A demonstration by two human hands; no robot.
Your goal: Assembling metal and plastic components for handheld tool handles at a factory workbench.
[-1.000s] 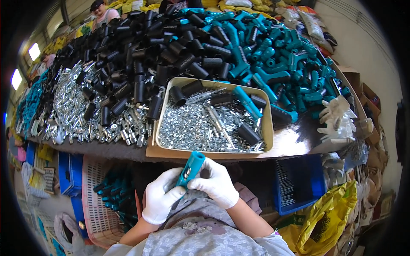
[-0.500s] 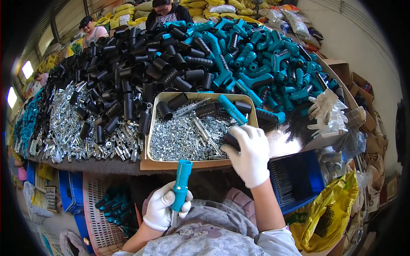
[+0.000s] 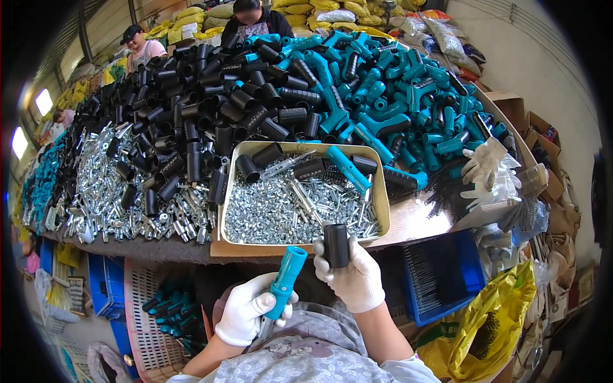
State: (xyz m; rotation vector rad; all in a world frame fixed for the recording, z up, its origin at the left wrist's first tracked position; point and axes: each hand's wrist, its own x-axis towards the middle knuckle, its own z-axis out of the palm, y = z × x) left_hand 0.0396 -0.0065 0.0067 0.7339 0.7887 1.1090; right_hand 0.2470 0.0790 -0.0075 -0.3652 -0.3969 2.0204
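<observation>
My gloved left hand (image 3: 241,314) is closed round a teal plastic tool handle (image 3: 286,279), tilted with its round end up; a grey metal shaft shows below it. My gloved right hand (image 3: 360,279) grips a short black plastic sleeve (image 3: 336,245) upright, close to the handle but apart from it. Beyond both hands lies a cream tray (image 3: 385,217) at the table's near edge. Small metal pieces (image 3: 265,220) fill it, along with a few black sleeves (image 3: 246,167), metal rods and a teal handle (image 3: 348,168).
Heaps of black sleeves (image 3: 191,102), teal handles (image 3: 383,108) and metal parts (image 3: 105,185) cover the table. White gloves (image 3: 490,169) lie at its right. Below are a blue bin (image 3: 469,271), a yellow bag (image 3: 488,325) and a pink crate (image 3: 143,319). Several people work beyond.
My right hand has drawn back from the tray toward my left hand, bringing the black sleeve with it. The teal handle has tilted a little to the right.
</observation>
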